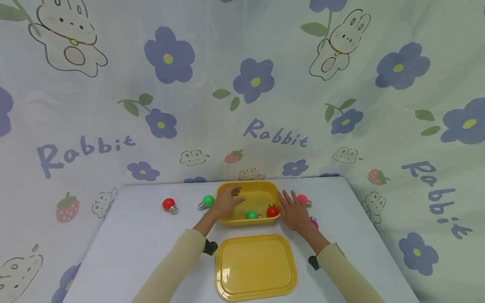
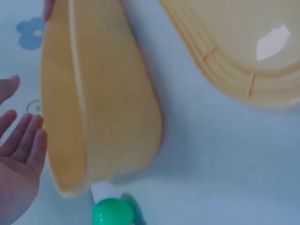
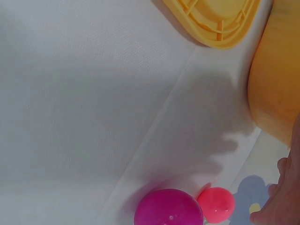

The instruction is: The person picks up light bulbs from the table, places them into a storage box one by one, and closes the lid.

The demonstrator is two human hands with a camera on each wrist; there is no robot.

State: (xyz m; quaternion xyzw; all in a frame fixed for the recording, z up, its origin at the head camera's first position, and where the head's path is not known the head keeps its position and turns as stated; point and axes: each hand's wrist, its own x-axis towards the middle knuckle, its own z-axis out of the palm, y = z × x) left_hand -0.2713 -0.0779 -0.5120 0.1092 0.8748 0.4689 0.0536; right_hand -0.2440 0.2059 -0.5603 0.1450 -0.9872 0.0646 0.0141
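A yellow plastic tub (image 1: 248, 222) lies on the table, holding a green light bulb (image 1: 251, 215) and a red light bulb (image 1: 272, 211). Over its left rim reaches my left hand (image 1: 226, 201), fingers loosely extended and nothing in them. My right hand (image 1: 294, 213) is at the right side, fingers straight and spread, fingertips right at the rim. In the left wrist view the left hand (image 2: 21, 157) hovers by the tub's opening. A pink bulb (image 1: 302, 199) and a purple bulb (image 1: 314, 224), partly hidden by my wrist, lie beyond the right hand.
A yellow lid (image 1: 256, 267) lies flat in front of the tub. Left of the tub is another green bulb (image 1: 208, 201), and farther left another red bulb (image 1: 169, 205). A patterned curtain (image 1: 212, 122) with rabbits and flowers hangs behind the white table (image 1: 151, 240).
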